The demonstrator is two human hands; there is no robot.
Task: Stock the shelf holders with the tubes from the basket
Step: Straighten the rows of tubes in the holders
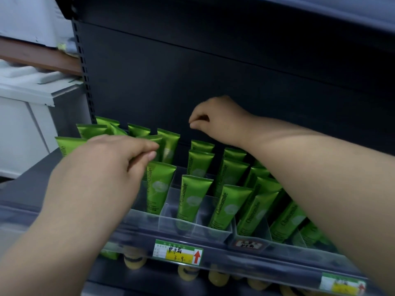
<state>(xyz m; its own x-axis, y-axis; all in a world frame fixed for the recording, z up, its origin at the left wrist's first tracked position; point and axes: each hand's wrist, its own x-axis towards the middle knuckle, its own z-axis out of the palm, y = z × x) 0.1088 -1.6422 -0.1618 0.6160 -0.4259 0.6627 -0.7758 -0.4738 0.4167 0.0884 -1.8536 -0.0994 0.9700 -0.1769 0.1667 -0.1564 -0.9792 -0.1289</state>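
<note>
Tubes (195, 197): green plastic with a smooth satin, faintly metallic sheen. Holders (171, 201): clear, glossy, smooth plastic. Back panel (213, 71) and slotted upright (82, 60): dark metal with a matt painted finish. Price label (177, 252): printed paper. Board (42, 58): dull brown wood.

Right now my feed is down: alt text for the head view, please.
Two bare hands reach over green Chamomile tubes standing in clear shelf holders: left hand above the left rows, right hand further back, neither visibly holding a tube.
</note>
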